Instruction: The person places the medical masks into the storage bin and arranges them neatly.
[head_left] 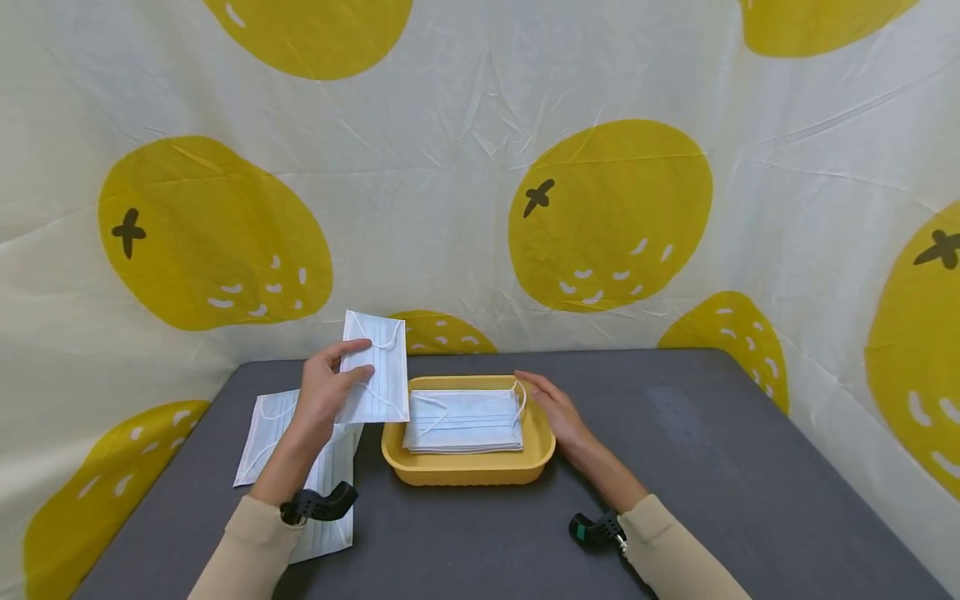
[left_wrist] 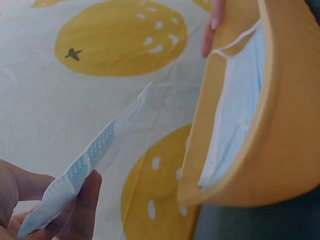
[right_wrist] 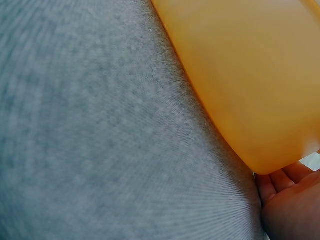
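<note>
My left hand (head_left: 330,387) pinches a white face mask (head_left: 378,368) between thumb and fingers and holds it upright above the table, just left of the yellow tray (head_left: 465,468). The same mask (left_wrist: 95,150) shows edge-on in the left wrist view. The tray holds a flat stack of pale blue masks (head_left: 465,421) with ear loops. With straight fingers my right hand (head_left: 551,404) rests against the tray's right rim (right_wrist: 250,80). More white masks (head_left: 266,429) lie flat on the table under my left forearm.
The grey table (head_left: 697,467) runs wide to the right of the tray. A cream cloth with big yellow fruit prints (head_left: 607,212) hangs behind and along both sides. Black wrist mounts (head_left: 318,504) sit on both forearms.
</note>
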